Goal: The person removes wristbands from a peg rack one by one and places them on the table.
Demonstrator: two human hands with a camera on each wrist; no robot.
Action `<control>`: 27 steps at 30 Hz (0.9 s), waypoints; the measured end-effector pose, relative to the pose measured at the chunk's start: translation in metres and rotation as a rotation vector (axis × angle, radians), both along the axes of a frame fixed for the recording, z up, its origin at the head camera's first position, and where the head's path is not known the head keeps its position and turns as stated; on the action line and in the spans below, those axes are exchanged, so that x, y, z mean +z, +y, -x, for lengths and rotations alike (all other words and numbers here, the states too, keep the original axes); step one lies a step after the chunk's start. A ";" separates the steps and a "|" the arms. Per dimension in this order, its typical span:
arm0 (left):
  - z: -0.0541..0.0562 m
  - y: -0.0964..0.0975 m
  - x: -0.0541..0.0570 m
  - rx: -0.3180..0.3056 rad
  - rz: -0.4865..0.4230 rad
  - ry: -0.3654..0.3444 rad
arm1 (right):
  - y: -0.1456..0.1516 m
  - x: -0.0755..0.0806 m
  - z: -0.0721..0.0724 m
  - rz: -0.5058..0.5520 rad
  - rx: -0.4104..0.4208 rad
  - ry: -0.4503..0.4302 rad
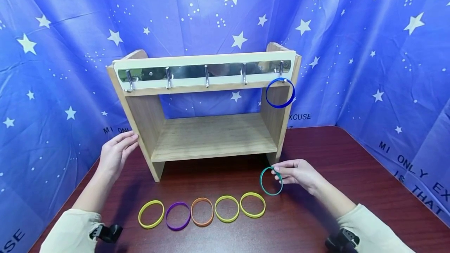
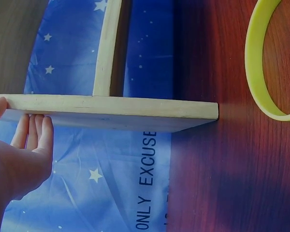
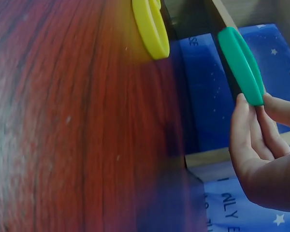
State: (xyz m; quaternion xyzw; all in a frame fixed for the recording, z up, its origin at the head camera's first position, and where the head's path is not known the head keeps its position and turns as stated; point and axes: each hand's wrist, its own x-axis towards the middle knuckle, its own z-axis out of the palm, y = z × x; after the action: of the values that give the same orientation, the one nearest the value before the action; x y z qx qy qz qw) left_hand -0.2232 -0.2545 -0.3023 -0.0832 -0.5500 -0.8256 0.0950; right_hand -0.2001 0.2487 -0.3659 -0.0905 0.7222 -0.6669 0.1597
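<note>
My right hand (image 1: 299, 173) pinches a green silicone wristband (image 1: 261, 184) between thumb and fingers. It holds the band above the table, in front of the right foot of a wooden rack (image 1: 214, 138). In the right wrist view, the green wristband (image 3: 241, 67) stands up from the fingertips. At the rack's left side panel is my left hand (image 1: 114, 155). In the left wrist view, its thumb lies at the panel's front edge (image 2: 111, 105) and its fingers touch the outer face. A blue wristband (image 1: 267, 96) hangs from the rightmost metal hook (image 1: 281, 69).
On the table (image 1: 299, 221), in front of the rack, lies a row of wristbands: a yellow one (image 1: 140, 216) at left, then a purple one (image 1: 178, 228), an orange one (image 1: 202, 225) and two more yellow ones. Other hooks (image 1: 206, 76) line the rack's top rail. A starry blue curtain (image 1: 197, 22) surrounds the table.
</note>
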 end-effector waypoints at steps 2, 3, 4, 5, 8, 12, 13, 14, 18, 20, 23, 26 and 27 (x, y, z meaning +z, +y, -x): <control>0.000 0.000 0.000 0.000 -0.002 -0.001 | 0.003 -0.003 0.001 -0.020 0.017 -0.005; 0.000 0.000 0.000 -0.001 -0.005 -0.001 | 0.005 -0.004 0.002 -0.030 0.025 -0.011; 0.000 0.000 0.000 -0.001 -0.005 -0.002 | 0.006 -0.005 0.002 -0.042 0.036 -0.012; 0.000 0.000 0.000 -0.001 -0.004 -0.003 | 0.007 -0.006 0.002 -0.054 0.047 -0.014; 0.000 0.000 0.000 0.001 -0.001 -0.007 | 0.009 -0.008 0.002 -0.085 0.072 -0.017; -0.001 -0.001 0.000 0.001 0.000 -0.006 | 0.012 -0.011 0.002 -0.127 0.093 -0.017; -0.001 -0.001 0.000 0.001 0.000 -0.005 | 0.012 -0.011 0.002 -0.137 0.099 -0.018; -0.001 -0.001 0.000 0.001 0.000 -0.004 | 0.013 -0.012 0.003 -0.148 0.102 -0.022; -0.001 -0.001 -0.001 0.004 -0.007 -0.002 | 0.016 -0.017 0.003 -0.192 0.130 -0.032; -0.001 -0.001 -0.001 0.006 -0.012 -0.003 | 0.017 -0.018 0.003 -0.206 0.150 -0.039; -0.001 -0.001 -0.001 0.007 -0.013 -0.005 | 0.017 -0.019 0.003 -0.225 0.181 -0.040; -0.002 -0.001 -0.001 0.007 -0.010 -0.008 | 0.017 -0.017 0.001 -0.267 0.195 -0.027; -0.001 -0.001 -0.002 0.007 -0.009 -0.008 | 0.018 -0.016 0.000 -0.287 0.196 -0.019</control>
State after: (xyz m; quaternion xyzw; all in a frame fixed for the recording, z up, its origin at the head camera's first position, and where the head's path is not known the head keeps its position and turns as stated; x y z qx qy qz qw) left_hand -0.2217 -0.2557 -0.3038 -0.0775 -0.5470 -0.8280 0.0962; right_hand -0.2006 0.2663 -0.3822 -0.1304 0.7962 -0.5389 0.2420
